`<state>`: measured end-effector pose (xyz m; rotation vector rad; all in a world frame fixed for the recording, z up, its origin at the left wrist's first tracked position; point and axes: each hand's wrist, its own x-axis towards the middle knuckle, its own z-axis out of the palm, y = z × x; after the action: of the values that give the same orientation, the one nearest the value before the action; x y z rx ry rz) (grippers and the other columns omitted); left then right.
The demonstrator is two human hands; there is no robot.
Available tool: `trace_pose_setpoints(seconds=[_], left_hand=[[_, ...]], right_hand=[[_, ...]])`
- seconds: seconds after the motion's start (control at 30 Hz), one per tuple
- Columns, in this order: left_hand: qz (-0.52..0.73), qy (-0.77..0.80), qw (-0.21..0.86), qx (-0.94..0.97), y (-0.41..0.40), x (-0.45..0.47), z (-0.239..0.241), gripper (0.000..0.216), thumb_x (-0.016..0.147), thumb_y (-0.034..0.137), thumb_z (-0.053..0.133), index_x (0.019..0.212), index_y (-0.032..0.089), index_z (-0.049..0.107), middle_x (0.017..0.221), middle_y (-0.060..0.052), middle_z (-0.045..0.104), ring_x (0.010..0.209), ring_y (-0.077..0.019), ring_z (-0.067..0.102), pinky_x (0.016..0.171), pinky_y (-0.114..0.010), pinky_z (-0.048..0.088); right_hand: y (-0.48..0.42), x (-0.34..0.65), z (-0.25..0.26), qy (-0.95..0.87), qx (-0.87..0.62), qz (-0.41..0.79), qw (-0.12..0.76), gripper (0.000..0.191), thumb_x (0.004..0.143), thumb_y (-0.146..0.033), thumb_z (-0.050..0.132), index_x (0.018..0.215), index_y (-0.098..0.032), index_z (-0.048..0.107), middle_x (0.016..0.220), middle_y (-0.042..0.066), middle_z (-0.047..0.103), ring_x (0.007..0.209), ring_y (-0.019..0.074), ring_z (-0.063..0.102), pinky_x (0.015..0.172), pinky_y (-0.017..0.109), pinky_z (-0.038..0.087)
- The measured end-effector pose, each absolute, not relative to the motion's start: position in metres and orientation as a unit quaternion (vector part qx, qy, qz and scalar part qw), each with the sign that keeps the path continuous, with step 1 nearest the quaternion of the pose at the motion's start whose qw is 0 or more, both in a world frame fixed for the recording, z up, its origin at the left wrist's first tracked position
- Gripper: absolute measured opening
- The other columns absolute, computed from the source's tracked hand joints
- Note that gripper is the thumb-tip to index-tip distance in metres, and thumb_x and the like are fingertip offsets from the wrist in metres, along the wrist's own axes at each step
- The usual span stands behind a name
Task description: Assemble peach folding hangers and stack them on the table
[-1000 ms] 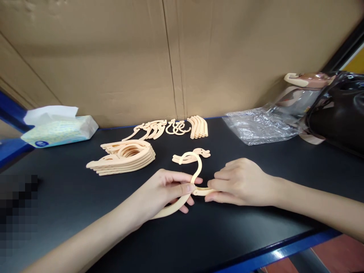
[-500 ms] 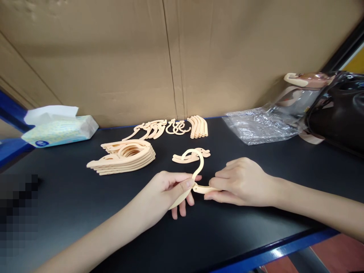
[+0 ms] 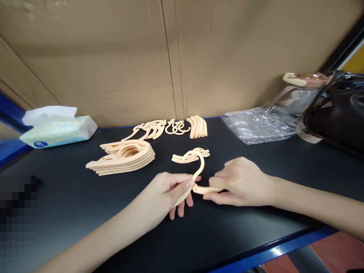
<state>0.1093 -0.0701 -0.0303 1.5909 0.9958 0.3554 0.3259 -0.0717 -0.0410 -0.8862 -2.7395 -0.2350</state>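
Observation:
Both my hands hold a pale peach plastic hanger [image 3: 198, 171] just above the black table [image 3: 256, 227]. My left hand [image 3: 167, 191] pinches its left arm beside the hook's base, fingers closed. My right hand [image 3: 239, 181] grips the right arm piece, fingers wrapped round it. The curved hook rises between my hands. Just behind the hook lies a small flat peach part [image 3: 191, 155].
A stack of assembled peach hangers [image 3: 122, 156] lies left of centre. Rows of loose hanger parts [image 3: 173, 127] sit by the cardboard wall. A tissue pack [image 3: 57, 130] stands at the far left. Crumpled clear plastic [image 3: 257, 125] and a dark bag [image 3: 338, 113] are at right.
The hanger's left arm has swung up and shortened in view under my left hand. Both hands stay in nearly the same place.

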Motion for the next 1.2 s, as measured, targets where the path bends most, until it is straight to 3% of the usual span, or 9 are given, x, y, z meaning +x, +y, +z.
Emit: trace_pose_setpoints(seconds=[0.23, 0.47, 0.67, 0.77, 0.9, 1.2], left_hand=[[0.149, 0.426, 0.568, 0.689, -0.072, 0.111, -0.029, 0.038, 0.088, 0.043, 0.041, 0.068, 0.013, 0.057, 0.059, 0.001, 0.052, 0.046, -0.0085, 0.049, 0.038, -0.017, 0.038], [0.115, 0.448, 0.515, 0.722, -0.072, 0.106, -0.033, 0.045, 0.091, 0.049, 0.034, 0.068, 0.016, 0.054, 0.048, 0.004, 0.047, 0.04, -0.0068, 0.042, 0.04, -0.016, 0.036], [0.112, 0.455, 0.525, 0.711, -0.07, 0.106, -0.03, 0.042, 0.091, 0.048, 0.034, 0.07, 0.017, 0.052, 0.046, 0.005, 0.044, 0.039, -0.0066, 0.039, 0.038, -0.015, 0.036], [0.119, 0.454, 0.53, 0.706, -0.07, 0.107, -0.033, 0.041, 0.091, 0.048, 0.034, 0.07, 0.017, 0.052, 0.044, 0.006, 0.042, 0.038, -0.0065, 0.038, 0.037, -0.015, 0.035], [0.138, 0.45, 0.534, 0.702, -0.069, 0.105, -0.039, 0.041, 0.09, 0.05, 0.036, 0.069, 0.017, 0.052, 0.046, 0.006, 0.044, 0.037, -0.0063, 0.038, 0.035, -0.014, 0.035], [0.12, 0.442, 0.545, 0.702, -0.069, 0.106, -0.036, 0.039, 0.09, 0.046, 0.037, 0.07, 0.017, 0.053, 0.049, 0.005, 0.046, 0.039, -0.0067, 0.043, 0.036, -0.014, 0.038]], right_hand=[[-0.069, 0.327, -0.041, -0.939, -0.31, -0.065, 0.137, 0.041, 0.09, -0.044, 0.043, 0.062, -0.019, 0.058, 0.047, -0.003, 0.054, 0.039, 0.0084, 0.035, 0.048, 0.026, 0.015], [-0.062, 0.328, -0.041, -0.943, -0.278, -0.078, 0.167, 0.042, 0.091, -0.046, 0.043, 0.062, -0.017, 0.056, 0.051, -0.003, 0.051, 0.046, 0.0093, 0.037, 0.053, 0.026, 0.025], [-0.06, 0.327, -0.033, -0.916, -0.288, -0.152, 0.234, 0.031, 0.086, -0.043, 0.052, 0.075, -0.016, 0.061, 0.084, 0.006, 0.061, 0.076, 0.0158, 0.049, 0.066, 0.027, 0.034], [-0.062, 0.328, -0.031, -0.906, -0.285, -0.175, 0.259, 0.023, 0.087, -0.036, 0.053, 0.079, -0.016, 0.062, 0.087, 0.005, 0.062, 0.076, 0.0156, 0.048, 0.067, 0.028, 0.035], [-0.063, 0.332, -0.031, -0.912, -0.287, -0.132, 0.261, 0.019, 0.089, -0.03, 0.051, 0.085, -0.016, 0.063, 0.068, 0.001, 0.057, 0.061, 0.0128, 0.043, 0.059, 0.027, 0.034], [-0.06, 0.333, -0.032, -0.933, -0.278, -0.033, 0.227, 0.024, 0.091, -0.028, 0.048, 0.11, -0.017, 0.058, 0.089, 0.003, 0.064, 0.08, 0.0138, 0.054, 0.075, 0.026, 0.041]])
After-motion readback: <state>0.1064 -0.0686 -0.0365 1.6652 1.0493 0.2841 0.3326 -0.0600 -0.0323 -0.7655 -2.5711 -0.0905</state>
